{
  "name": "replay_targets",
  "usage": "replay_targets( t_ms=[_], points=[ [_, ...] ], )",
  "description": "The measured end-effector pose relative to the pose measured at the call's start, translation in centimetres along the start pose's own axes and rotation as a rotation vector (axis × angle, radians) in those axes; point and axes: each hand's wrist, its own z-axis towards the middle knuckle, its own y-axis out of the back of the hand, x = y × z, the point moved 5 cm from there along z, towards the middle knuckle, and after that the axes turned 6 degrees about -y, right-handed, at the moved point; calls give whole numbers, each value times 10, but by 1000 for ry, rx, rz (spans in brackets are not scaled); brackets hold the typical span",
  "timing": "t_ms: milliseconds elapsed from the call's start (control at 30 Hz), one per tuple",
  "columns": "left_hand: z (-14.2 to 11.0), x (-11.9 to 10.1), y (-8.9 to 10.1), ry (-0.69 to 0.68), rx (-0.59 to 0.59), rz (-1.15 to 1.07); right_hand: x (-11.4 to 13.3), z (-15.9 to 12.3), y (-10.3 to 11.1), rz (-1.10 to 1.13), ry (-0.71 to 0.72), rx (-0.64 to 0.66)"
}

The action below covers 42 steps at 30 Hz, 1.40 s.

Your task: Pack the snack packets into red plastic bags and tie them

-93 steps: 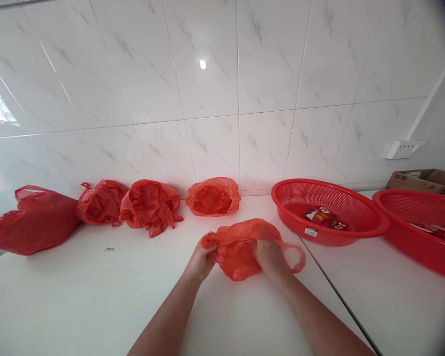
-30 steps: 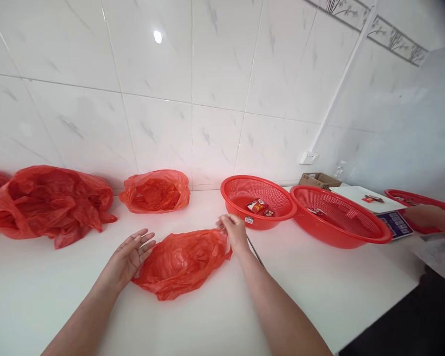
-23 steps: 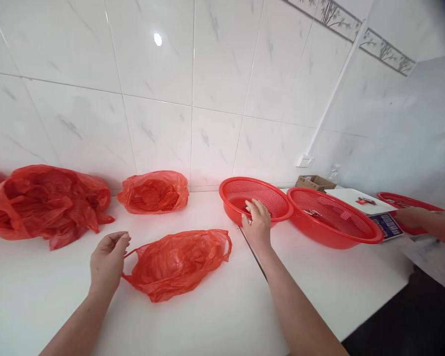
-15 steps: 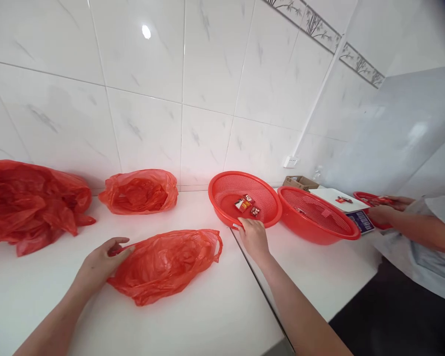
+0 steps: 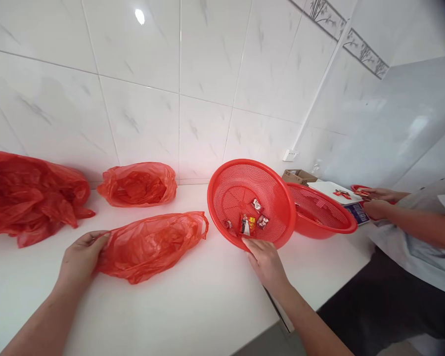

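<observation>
My left hand (image 5: 82,254) pinches the left end of a thin red plastic bag (image 5: 144,247), which lies open-mouthed on the white table. My right hand (image 5: 267,264) grips the near rim of a round red plastic basket (image 5: 228,180), fingertips over the edge and the thumb side hidden. Tipped toward me, the basket shows its perforated wall and floor. A few small wrapped packets (image 5: 247,224) lie low inside it, close to my right fingers. The bag's handle loop sits just left of the basket.
Against the tiled wall stand another open red bag (image 5: 139,190) and a heap of red bags (image 5: 33,198). A second red basket (image 5: 324,225) is at right, near a cardboard box (image 5: 298,176) and a white scale (image 5: 328,190). A co-worker's hands (image 5: 378,205) hold small packets there.
My right hand has tilted the basket toward me, and the packets inside have shifted. My left hand has closed on the bag's end and drawn it slightly left.
</observation>
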Motion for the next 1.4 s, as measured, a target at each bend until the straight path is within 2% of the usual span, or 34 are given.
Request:
replay_targets(
  t_ms=[133,300,400,533,667,733,800,900,967,1033,1167,1333,1400],
  points=[
    [0,3,-6,55,11,-231,15,-26,21,-49,-11,18],
    [-3,-1,-16,80,118,-338,33,-48,49,-48,-69,83],
    [-4,-2,-18,81,137,-350,37,-52,61,-27,-101,153],
    [-4,-2,-18,86,114,-331,38,-50,74,3,-129,268],
    [-4,-1,-19,98,104,-291,39,-35,89,74,-113,412],
    [-4,-1,-20,106,106,-277,31,-24,96,144,-116,491],
    [-4,-2,-21,103,109,-274,11,-11,101,165,-176,520],
    [-5,-4,-21,91,115,-269,-35,1,96,11,-297,564],
    [-5,-4,-22,88,127,-258,-61,-2,84,-111,-328,681],
    [-5,-4,-22,83,138,-249,-78,-11,73,-164,-331,795],
    [-2,1,-21,80,145,-231,-81,-26,59,-148,-289,882],
    [4,12,-19,82,146,-201,-68,-26,47,-145,-209,871],
    [6,15,-19,80,152,-204,-66,-23,43,-162,-194,808]
  ],
)
